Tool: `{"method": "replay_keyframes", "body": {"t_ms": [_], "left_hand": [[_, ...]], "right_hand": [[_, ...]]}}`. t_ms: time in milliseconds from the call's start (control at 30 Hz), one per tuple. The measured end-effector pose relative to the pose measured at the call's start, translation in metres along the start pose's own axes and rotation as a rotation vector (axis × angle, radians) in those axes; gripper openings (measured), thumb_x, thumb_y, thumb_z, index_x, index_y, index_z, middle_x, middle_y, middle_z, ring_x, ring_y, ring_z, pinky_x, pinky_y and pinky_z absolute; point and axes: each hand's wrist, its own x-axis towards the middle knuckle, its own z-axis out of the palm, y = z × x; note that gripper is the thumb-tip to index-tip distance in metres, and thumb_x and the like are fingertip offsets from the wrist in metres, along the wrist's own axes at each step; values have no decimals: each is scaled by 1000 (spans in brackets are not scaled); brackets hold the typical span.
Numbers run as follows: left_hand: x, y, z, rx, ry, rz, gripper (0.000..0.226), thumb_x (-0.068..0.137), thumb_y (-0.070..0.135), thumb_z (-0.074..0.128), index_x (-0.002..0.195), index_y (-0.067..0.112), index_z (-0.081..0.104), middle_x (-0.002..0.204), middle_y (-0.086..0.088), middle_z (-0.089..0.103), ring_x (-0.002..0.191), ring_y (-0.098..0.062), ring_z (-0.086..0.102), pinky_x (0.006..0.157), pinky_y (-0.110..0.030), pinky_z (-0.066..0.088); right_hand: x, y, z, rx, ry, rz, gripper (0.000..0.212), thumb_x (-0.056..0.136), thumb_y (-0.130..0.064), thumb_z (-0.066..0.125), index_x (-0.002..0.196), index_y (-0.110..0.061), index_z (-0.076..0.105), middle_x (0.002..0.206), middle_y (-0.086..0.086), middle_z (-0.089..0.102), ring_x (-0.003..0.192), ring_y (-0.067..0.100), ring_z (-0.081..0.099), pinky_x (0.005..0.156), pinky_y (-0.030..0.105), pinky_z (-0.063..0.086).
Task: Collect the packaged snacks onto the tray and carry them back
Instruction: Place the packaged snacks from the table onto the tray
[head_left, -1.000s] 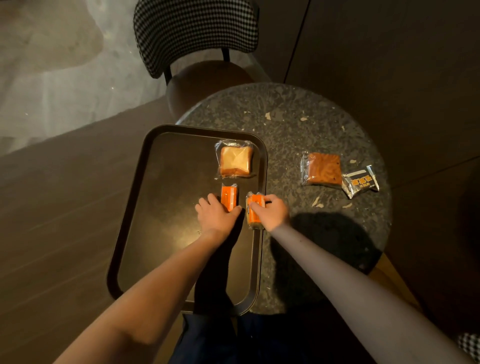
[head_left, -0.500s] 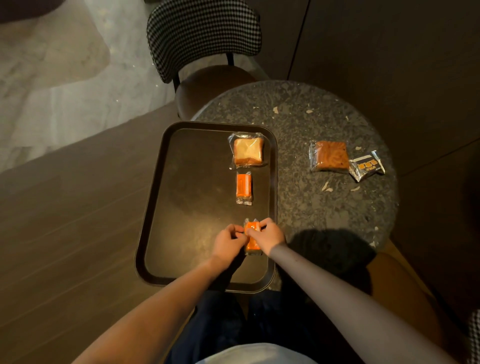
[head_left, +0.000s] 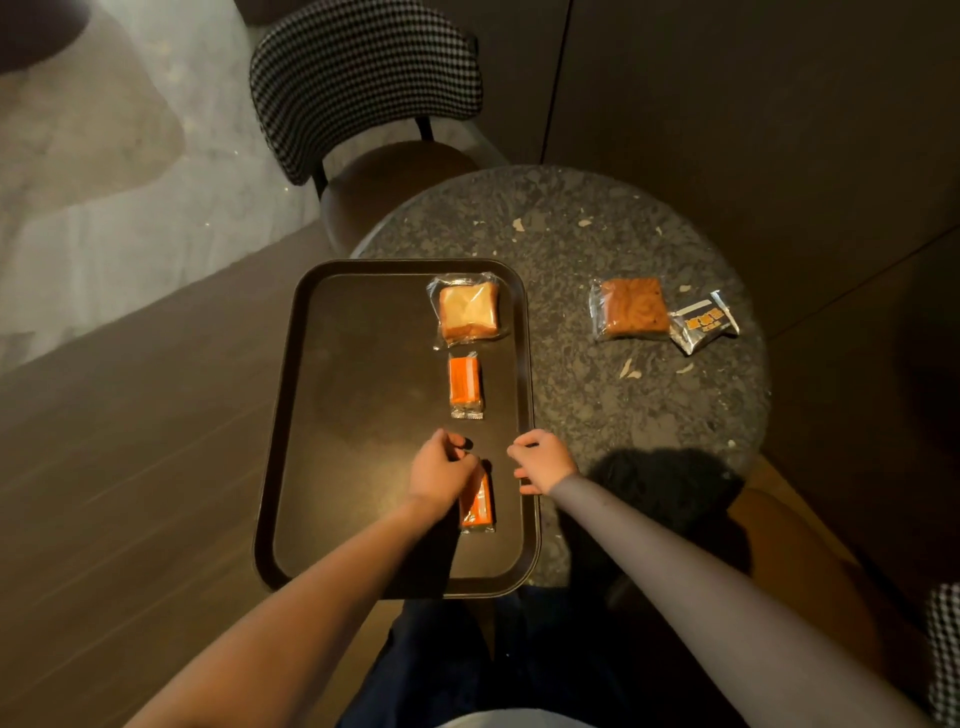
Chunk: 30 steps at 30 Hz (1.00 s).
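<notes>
A dark tray (head_left: 363, 415) lies on the left part of a round stone table (head_left: 597, 249), overhanging its edge. On the tray sit a wrapped pale cake slice (head_left: 467, 310), an orange packet (head_left: 464, 386) below it, and a second orange packet (head_left: 479, 505) near the front. My left hand (head_left: 441, 474) hovers just over that front packet with fingers loosely curled, holding nothing. My right hand (head_left: 543, 462) is over the tray's right rim, fingers apart and empty. A wrapped brown cake (head_left: 632, 307) and a silver packet (head_left: 704, 322) lie on the table to the right.
A chair with a checked backrest (head_left: 363, 78) stands behind the table at the far left. Dark wall panels rise behind and to the right. Wooden floor lies to the left. My legs are under the tray's near end.
Both hands carried the second orange packet toward me and set it down at the tray's front. They have now let go and moved apart, the right one out to the rim.
</notes>
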Motion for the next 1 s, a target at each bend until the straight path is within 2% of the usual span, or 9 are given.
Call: {"method": "replay_keyframes", "body": {"t_ms": [100,233,300,367,467,567,667,800,1000], "left_hand": [[18,37,8,39,-19,92,21,86,11,65,103,20,56,100,-4,66,95,-21,68,87,-38,57],[44,89,31,81,-81,167,18,87,11,66,97,21,55,91,0,64,95,-22,66,91,-39,54],[57,111,49,83,-106,189,17,87,10,66,99,16,55,91,-5,64,96,-26,66,91,-41,54],[70,128,68,73,-104,196,17,86,9,66,100,13,56,90,-8,64,93,-27,65,90,-40,53],[91,146,100,73,-99,180,18,85,13,67,98,15,55,84,0,59,90,-22,61,89,-37,49],[112,161,126,83,-99,131,23,85,19,69,102,14,56,96,-5,63,98,-24,62,94,-38,48],[129,174,147,52,-108,92,45,83,23,70,122,10,52,113,-10,65,103,-23,62,94,-35,48],[143,184,160,34,-92,64,60,83,24,70,135,10,42,120,-9,63,110,-24,62,92,-33,47],[155,190,169,-3,-82,-86,62,87,28,67,137,2,42,133,-18,57,122,-32,56,102,-38,45]], "right_hand": [[16,-14,-37,74,51,3,8,85,-22,59,79,-27,57,85,4,62,77,18,62,64,33,57],[38,-32,-92,168,158,-6,12,86,-17,58,76,-24,58,82,7,61,71,18,60,71,39,56],[49,-40,-117,209,215,-14,5,87,-14,57,87,-16,62,83,8,61,74,21,61,73,40,56],[60,-44,-139,201,269,-34,17,88,-11,56,102,-8,63,82,8,62,79,24,61,77,42,55],[76,-52,-166,116,367,-114,25,85,-8,58,109,0,61,95,18,65,89,31,62,86,45,53],[92,-65,-188,84,429,-201,32,85,-7,62,116,1,59,114,19,63,103,33,62,92,42,51],[107,-77,-205,-60,499,-255,40,83,-11,64,121,-2,57,122,20,58,110,33,57,96,34,45],[126,-87,-217,-257,473,-212,53,87,-19,60,135,-2,44,134,23,48,120,37,50,103,42,41],[138,-87,-217,-277,436,-117,46,88,-27,59,126,-1,54,126,19,60,117,36,55,99,43,45]]}}
